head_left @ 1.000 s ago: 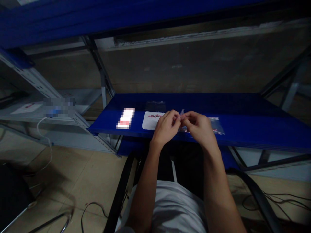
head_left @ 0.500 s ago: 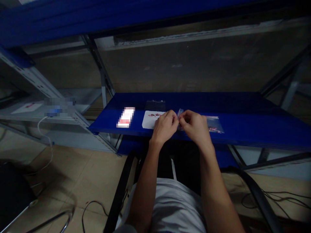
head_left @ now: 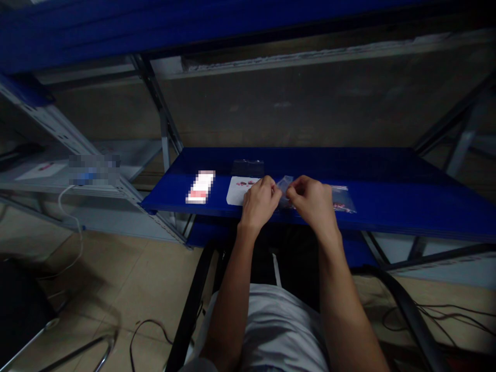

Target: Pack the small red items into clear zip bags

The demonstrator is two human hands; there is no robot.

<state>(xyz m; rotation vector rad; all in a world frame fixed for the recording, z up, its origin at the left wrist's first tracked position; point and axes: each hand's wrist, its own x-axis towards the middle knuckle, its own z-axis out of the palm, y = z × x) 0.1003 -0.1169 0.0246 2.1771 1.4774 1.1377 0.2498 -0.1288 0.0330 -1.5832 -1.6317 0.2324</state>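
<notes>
Open shelf right of and beyond the right hand (head_left: 312, 199); crowded left of the left hand (head_left: 261, 200).
Between the hands the gap is narrow and filled by clear plastic (head_left: 285, 184). Just right of the right hand lies a flat bag (head_left: 344, 198); past it the blue shelf (head_left: 411, 194) runs bare to a slanted strut (head_left: 451, 101). Leftward, a white card (head_left: 235, 192) partly under the left hand, then a pixelated bright panel (head_left: 200, 187), with a strip of bare shelf between them. Beyond the card lies a dark clear bag (head_left: 248, 168); a wall (head_left: 290, 113) stands behind the shelf, an upper shelf (head_left: 194, 31) overhead.
</notes>
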